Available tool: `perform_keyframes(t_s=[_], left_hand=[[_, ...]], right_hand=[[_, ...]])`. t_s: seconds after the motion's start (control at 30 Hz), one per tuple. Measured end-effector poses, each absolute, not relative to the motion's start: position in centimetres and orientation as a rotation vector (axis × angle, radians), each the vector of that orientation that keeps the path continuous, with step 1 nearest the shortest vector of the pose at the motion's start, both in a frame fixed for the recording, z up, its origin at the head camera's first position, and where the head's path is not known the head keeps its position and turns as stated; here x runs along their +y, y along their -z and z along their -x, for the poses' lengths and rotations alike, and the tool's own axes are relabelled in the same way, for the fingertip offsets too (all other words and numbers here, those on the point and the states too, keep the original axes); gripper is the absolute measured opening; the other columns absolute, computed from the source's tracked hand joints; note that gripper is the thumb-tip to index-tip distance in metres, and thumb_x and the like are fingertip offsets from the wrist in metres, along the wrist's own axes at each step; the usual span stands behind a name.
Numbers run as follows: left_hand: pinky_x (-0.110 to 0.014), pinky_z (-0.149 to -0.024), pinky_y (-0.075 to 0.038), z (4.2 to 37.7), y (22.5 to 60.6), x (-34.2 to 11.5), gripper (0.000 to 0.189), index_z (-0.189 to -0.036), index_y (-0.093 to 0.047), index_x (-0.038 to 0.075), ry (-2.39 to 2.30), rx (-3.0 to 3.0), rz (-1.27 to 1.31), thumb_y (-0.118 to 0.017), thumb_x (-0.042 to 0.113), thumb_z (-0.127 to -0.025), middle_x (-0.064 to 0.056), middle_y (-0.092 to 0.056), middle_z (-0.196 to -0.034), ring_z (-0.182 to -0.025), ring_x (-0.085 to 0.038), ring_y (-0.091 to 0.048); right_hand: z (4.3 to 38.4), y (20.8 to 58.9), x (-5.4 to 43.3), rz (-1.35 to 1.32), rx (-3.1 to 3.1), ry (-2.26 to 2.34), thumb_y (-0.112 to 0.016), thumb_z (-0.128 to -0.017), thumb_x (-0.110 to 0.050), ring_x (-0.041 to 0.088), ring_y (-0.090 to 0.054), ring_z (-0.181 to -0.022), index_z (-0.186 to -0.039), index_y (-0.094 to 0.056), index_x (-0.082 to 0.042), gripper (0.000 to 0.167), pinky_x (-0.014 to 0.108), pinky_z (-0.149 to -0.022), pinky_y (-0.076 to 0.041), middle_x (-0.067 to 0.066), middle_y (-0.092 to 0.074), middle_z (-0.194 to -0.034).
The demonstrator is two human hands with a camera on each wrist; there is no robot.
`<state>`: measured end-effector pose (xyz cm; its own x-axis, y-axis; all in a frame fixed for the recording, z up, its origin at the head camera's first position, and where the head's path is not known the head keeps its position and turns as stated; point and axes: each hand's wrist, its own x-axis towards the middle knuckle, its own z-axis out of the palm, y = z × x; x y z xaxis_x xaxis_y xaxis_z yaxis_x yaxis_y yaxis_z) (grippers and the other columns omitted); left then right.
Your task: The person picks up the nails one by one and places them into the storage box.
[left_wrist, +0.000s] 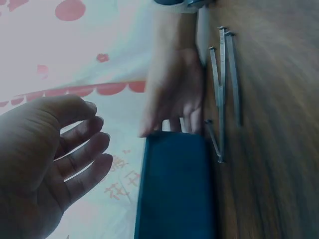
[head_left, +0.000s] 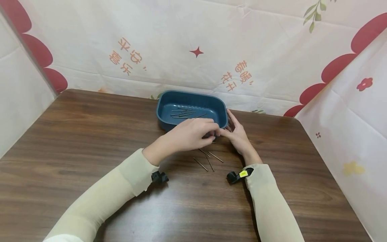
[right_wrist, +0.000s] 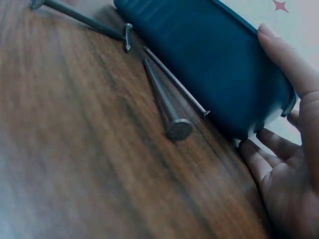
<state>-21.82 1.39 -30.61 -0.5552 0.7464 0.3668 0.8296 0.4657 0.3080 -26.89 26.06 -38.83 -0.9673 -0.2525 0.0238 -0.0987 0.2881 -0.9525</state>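
Right hand (head_left: 241, 137) grips the tray's edge (head_left: 193, 93); table (head_left: 99, 134) stretches leftward

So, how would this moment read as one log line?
left hand: loosely curled, nothing visibly held | right hand: holding blue box | nails: some on table, others inside box

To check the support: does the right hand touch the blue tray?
Touching: the right wrist view shows the right hand, its thumb against the rim of the blue tray.

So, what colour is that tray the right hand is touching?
The tray is a dark teal blue, seen best in the head view.
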Motion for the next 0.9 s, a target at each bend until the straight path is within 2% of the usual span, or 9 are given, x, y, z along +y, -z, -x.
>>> perform_keyframes(t_s=[0.17,0.3,0.5,0.73,0.9], left_hand=[[-0.024,-0.074,-0.046,21.6,31.0,1.5,0.012,-0.104,-0.070,0.019,0.655,-2.584,1.414,-0.061,0.014,-0.097,0.006,-0.062,-0.093,-0.080,-0.007,-0.055],[-0.024,-0.076,-0.049,21.6,31.2,1.5,0.014,-0.106,-0.070,0.018,0.668,-2.624,1.437,-0.061,0.014,-0.097,0.005,-0.064,-0.095,-0.083,-0.007,-0.058],[-0.028,-0.082,-0.052,21.7,31.6,1.5,0.018,-0.112,-0.071,0.015,0.667,-2.731,1.492,-0.063,0.013,-0.096,0.000,-0.067,-0.102,-0.091,-0.014,-0.064],[-0.030,-0.095,-0.053,21.7,32.6,1.8,0.026,-0.117,-0.072,0.015,0.511,-2.881,1.515,-0.064,0.008,-0.093,0.000,-0.069,-0.111,-0.103,-0.011,-0.064],[-0.031,-0.095,-0.052,21.8,33.5,2.0,0.029,-0.117,-0.072,0.016,0.468,-2.911,1.524,-0.063,0.004,-0.092,-0.001,-0.068,-0.111,-0.102,-0.012,-0.062]], right_hand=[[26.8,38.9,26.1,0.329,2.424,1.761,-0.064,-0.098,-0.014,0.027,-0.029,-0.154,-0.164,-0.008,-0.029,0.087,0.042,-0.122,-0.031,0.007,-0.022,-0.169],[26.8,39.0,26.0,0.336,2.415,1.772,-0.064,-0.098,-0.014,0.027,-0.029,-0.155,-0.164,-0.008,-0.026,0.088,0.047,-0.123,-0.029,0.008,-0.023,-0.169],[26.7,38.8,26.1,0.320,2.428,1.763,-0.067,-0.097,-0.018,0.028,-0.027,-0.155,-0.164,-0.009,-0.029,0.089,0.049,-0.124,-0.028,0.009,-0.023,-0.168],[26.6,38.9,26.1,0.319,2.438,1.747,-0.067,-0.097,-0.017,0.028,-0.027,-0.155,-0.163,-0.011,-0.034,0.088,0.048,-0.124,-0.028,0.007,-0.025,-0.168],[26.7,38.9,26.1,0.323,2.437,1.747,-0.067,-0.097,-0.018,0.027,-0.026,-0.156,-0.163,-0.011,-0.034,0.088,0.047,-0.124,-0.027,0.007,-0.023,-0.168]])
